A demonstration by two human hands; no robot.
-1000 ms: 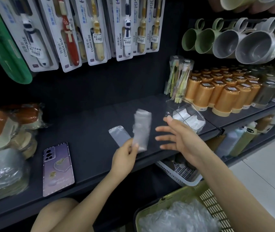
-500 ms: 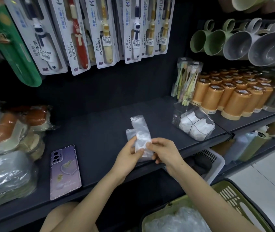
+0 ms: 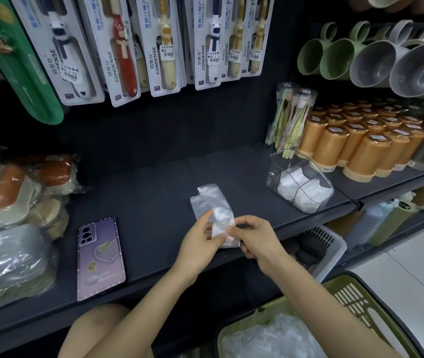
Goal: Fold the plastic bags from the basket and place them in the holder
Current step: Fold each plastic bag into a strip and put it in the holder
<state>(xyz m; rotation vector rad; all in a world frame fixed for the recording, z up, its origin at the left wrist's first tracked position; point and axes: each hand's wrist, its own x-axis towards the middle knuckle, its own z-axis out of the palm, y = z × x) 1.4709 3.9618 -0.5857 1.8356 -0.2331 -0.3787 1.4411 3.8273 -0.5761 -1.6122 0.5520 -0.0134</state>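
Left grip point(image 3: 200, 244): thumb and fingers pinch the narrow translucent plastic bag point(image 3: 214, 202) at mid-length, likely to pin the crease
Right grip point(image 3: 255, 239): pinches the bag's near end, seemingly ready to turn over the next fold
Bag: low over the dark shelf point(image 3: 154, 192), left of the clear plastic two-compartment holder point(image 3: 276, 164) and nearer the person
Holder: already keeps white folded bags
Basket: green slotted plastic basket point(image 3: 355, 303) of loose crumpled bags point(image 3: 270, 337), below the holder

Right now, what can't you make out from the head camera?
Head view:
- Lower end of the plastic bag: hidden by the left hand and right hand pinching it; fold count unclear.
- The basket: cut off by the bottom edge; its loose bags can't be counted.
- The holder: contents blur into white.
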